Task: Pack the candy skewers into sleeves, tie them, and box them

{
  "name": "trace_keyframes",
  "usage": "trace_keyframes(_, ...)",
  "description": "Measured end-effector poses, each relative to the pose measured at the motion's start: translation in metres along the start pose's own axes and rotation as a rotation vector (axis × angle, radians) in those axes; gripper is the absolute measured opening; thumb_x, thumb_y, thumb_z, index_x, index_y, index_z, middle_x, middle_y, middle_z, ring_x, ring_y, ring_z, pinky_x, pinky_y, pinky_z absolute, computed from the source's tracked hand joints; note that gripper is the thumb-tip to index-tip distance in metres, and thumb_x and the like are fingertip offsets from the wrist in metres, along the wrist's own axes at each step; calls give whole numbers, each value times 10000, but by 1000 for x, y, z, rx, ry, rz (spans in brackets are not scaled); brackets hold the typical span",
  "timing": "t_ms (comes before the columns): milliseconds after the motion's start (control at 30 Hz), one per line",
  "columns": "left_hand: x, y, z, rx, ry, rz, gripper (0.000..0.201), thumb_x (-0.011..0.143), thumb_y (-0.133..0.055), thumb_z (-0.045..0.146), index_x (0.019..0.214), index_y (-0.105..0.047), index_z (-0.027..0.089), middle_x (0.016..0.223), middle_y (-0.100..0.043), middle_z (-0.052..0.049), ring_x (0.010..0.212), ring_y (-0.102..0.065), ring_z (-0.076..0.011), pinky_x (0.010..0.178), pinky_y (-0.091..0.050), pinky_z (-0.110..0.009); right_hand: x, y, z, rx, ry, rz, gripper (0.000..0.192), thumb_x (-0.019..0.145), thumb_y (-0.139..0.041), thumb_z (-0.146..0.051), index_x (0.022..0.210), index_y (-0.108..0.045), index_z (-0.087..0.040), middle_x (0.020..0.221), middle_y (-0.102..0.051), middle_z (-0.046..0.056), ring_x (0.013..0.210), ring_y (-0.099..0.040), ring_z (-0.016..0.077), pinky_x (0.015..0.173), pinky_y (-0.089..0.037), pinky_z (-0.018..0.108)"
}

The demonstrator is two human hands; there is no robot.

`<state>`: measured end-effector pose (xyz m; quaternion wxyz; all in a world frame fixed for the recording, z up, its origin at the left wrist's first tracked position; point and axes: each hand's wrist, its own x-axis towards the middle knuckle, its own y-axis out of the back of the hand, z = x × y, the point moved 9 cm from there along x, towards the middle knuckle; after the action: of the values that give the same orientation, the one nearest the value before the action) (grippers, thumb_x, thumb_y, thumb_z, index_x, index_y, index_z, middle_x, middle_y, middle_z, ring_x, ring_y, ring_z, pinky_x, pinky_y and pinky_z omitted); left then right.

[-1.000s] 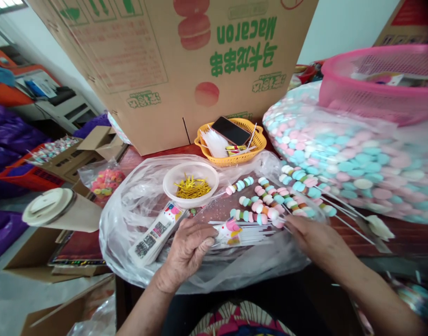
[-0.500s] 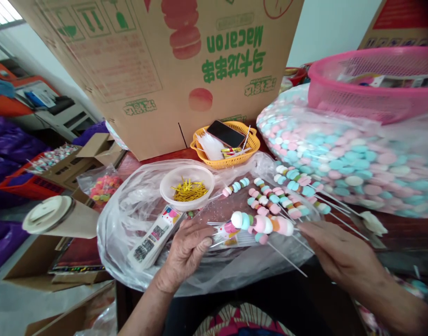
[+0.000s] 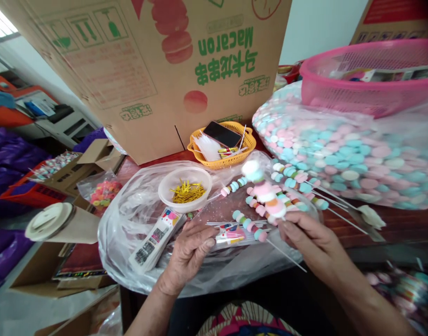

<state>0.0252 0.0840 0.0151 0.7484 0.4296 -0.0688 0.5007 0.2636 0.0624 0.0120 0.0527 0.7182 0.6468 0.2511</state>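
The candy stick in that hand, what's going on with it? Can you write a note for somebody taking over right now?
Right hand holds one skewer of pink, white and blue marshmallow candy raised, tip up.
Left hand pinches a clear printed plastic sleeve flat on the crinkled plastic sheet.
Done: the skewer is picked up.
Left: it is not yet in the sleeve. More filled skewers lie beside it; a clear bowl of gold twist ties sits behind the left hand.
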Motion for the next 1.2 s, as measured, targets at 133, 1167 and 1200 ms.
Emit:
trace_keyframes(133, -6, 3, -12, -87, 101, 2, 244, 936, -523, 219, 1127, -676, 221, 1055, -739, -71, 958, -684, -207, 891, -482, -372, -5, 4, -15, -232, 319, -20, 137, 892, -508, -151, 957, -599, -230, 791, -669, -3, 691, -636, 126, 625, -497, 204)
trace_keyframes(1167, 16, -88, -11, -1, 386, -786, 387, 757, -691, 536, 868, -670, 165, 794, -662, -28, 767, -602, -202, 742, -446, -292, -6, -6, -29, -621, 731, -366, 246, 882, -394, -71, 832, -614, -170, 702, -615, 49, 655, -531, 163, 623, -396, 291)
trace_keyframes(1200, 13, -93, -12, -109, 455, -825, 372, 733, -718, 520, 837, -664, 167, 774, -652, -10, 747, -597, -186, 718, -448, -277, -5, -6, -31, -643, 758, -370, 249, 879, -391, -68, 846, -615, -170, 712, -620, 51, 666, -532, 169, 643, -397, 306)
